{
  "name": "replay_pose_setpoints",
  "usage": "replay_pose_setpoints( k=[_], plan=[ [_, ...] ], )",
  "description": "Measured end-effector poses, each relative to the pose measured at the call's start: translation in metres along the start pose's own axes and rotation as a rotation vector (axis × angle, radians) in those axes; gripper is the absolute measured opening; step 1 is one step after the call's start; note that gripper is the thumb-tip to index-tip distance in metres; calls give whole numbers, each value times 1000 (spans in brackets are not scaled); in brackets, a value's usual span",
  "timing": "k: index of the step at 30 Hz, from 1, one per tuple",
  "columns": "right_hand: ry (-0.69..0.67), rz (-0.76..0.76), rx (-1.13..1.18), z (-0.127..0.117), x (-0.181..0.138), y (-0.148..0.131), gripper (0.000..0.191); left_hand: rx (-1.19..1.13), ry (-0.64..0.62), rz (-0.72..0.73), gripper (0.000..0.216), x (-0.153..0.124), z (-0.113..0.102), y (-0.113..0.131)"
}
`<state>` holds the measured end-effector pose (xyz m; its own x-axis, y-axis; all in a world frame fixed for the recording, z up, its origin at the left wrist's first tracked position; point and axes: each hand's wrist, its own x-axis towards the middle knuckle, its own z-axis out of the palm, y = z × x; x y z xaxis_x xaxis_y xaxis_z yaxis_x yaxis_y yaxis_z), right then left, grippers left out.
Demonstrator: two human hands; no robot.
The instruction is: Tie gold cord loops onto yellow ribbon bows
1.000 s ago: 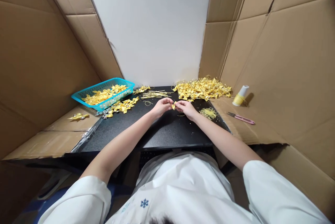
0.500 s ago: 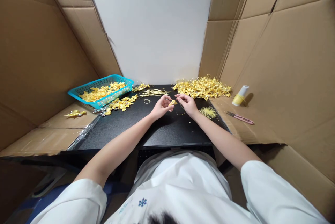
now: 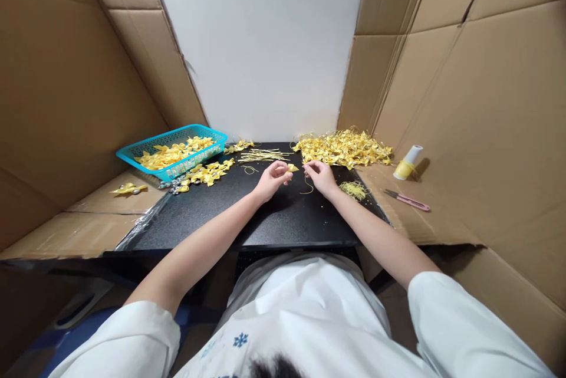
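Note:
Above the middle of the black table (image 3: 190, 227), my left hand (image 3: 272, 181) is closed on a small yellow ribbon bow (image 3: 292, 168) that sticks out past its fingertips. A short gap to the right, my right hand (image 3: 322, 177) pinches a thin yellow string (image 3: 312, 187), whose loose end curls down below the fingers. Whether the string joins the bow cannot be made out. Straight yellow strips (image 3: 263, 155) lie in a bundle just behind my left hand. A tangle of fine yellow thread scraps (image 3: 354, 190) rests beside my right wrist.
A turquoise basket (image 3: 172, 173) of yellow bows stands at the left, with more bows (image 3: 207, 173) in front. A large bow heap (image 3: 342, 149) lies back right. Pink-handled thread snips (image 3: 409, 200) and a thread cone (image 3: 407, 163) sit on cardboard at right. Cardboard walls flank both sides.
My right hand has drawn slightly right, away from the bow, widening the gap between my hands. My left hand stays nearly in place, still holding the bow.

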<state>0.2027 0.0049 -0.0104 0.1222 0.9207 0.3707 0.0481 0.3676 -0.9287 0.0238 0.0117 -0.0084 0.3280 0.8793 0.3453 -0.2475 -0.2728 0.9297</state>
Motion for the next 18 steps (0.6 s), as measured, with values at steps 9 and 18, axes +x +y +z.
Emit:
replay_pose_setpoints(
  k=[9, 18],
  plan=[
    [-205, -172, -104, 2, -14, -14, 9, -141, 86, -167, 35, 1, 1, -1],
    [-251, -445, -385, -2, -15, -16, 8, -372, 46, -257, 34, 0, 1, 4]
  ],
)
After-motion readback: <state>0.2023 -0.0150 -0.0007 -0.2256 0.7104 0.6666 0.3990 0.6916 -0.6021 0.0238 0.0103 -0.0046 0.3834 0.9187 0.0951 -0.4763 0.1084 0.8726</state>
